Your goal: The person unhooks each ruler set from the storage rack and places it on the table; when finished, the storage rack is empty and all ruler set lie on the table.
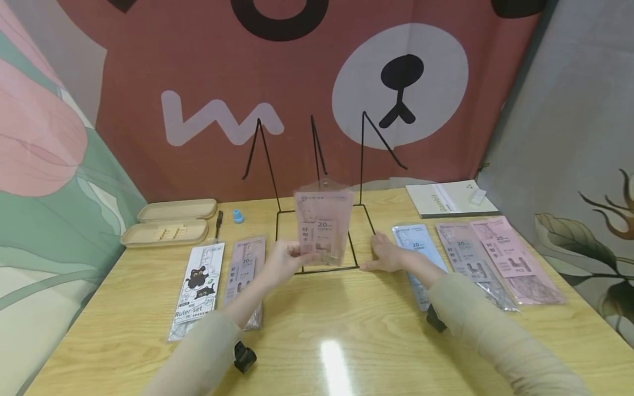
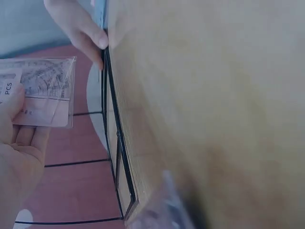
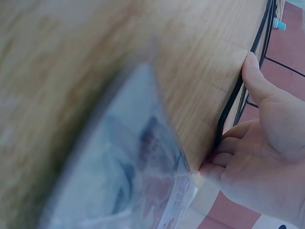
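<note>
My left hand (image 1: 284,263) pinches a pink ruler-set packet (image 1: 323,220) by its lower left edge, thumb in front. The packet stands upright over the base of a black wire display rack (image 1: 362,159), its clear top tab close below the tip of the middle hook. In the left wrist view the fingers lie behind the packet (image 2: 47,90). My right hand (image 1: 388,256) holds the rack's front right corner; in the right wrist view its thumb lies along the front wire and the other fingers curl by the side.
A white cat-print ruler packet (image 1: 200,283) and a pink packet (image 1: 246,275) lie at left. Blue (image 1: 418,258), dusky pink (image 1: 470,261) and bright pink (image 1: 517,256) packets lie at right. Behind are an opened beige case (image 1: 165,234), a blue cap-like piece (image 1: 238,216) and a notebook (image 1: 448,198).
</note>
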`<state>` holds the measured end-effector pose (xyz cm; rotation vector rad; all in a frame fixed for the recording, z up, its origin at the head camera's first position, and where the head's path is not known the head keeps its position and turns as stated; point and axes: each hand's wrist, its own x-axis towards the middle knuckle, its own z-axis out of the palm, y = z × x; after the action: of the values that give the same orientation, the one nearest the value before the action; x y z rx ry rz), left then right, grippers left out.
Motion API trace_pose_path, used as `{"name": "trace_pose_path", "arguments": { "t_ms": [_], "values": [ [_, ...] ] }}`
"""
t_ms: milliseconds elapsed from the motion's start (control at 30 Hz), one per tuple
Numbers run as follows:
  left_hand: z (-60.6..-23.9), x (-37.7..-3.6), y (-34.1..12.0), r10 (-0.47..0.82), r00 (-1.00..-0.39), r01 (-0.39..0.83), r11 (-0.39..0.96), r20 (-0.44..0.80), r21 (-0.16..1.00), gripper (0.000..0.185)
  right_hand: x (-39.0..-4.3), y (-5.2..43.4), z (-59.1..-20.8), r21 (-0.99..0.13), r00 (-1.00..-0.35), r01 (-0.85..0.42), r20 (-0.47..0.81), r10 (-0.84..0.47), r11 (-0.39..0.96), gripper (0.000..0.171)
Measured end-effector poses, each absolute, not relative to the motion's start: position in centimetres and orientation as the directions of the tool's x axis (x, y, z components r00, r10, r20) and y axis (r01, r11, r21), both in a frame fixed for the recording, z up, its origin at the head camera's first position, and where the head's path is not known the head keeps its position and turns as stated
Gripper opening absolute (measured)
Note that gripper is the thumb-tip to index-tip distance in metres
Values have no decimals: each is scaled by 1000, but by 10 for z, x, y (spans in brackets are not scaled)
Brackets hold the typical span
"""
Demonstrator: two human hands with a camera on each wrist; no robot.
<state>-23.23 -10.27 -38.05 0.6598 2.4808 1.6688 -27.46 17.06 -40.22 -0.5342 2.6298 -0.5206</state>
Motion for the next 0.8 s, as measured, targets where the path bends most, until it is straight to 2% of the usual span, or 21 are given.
{"name": "trace_pose_path", "arguments": {
  "t_ms": [233,367,500,667,800],
  "values": [
    [-382,-198,-131,431,-872,374,276,233,886,21,-277,171,-403,-428,-844,-286,-310,-437,857,95],
    [-387,-186,-164,439,-844,431,212,309,877,19,-277,171,-405,-434,-843,-286,-311,-440,854,95],
    [-387,-177,-203,397,-852,453,233,341,860,19,-276,171,-404,-438,-843,-285,-309,-441,853,95],
    [-381,-160,-249,239,-904,418,323,354,849,16,-275,170,-402,-440,-840,-275,-322,-436,855,95],
    [-373,-148,-282,26,-937,334,355,349,873,33,-274,170,-402,-436,-839,-271,-329,-433,858,96]
  ]
}}
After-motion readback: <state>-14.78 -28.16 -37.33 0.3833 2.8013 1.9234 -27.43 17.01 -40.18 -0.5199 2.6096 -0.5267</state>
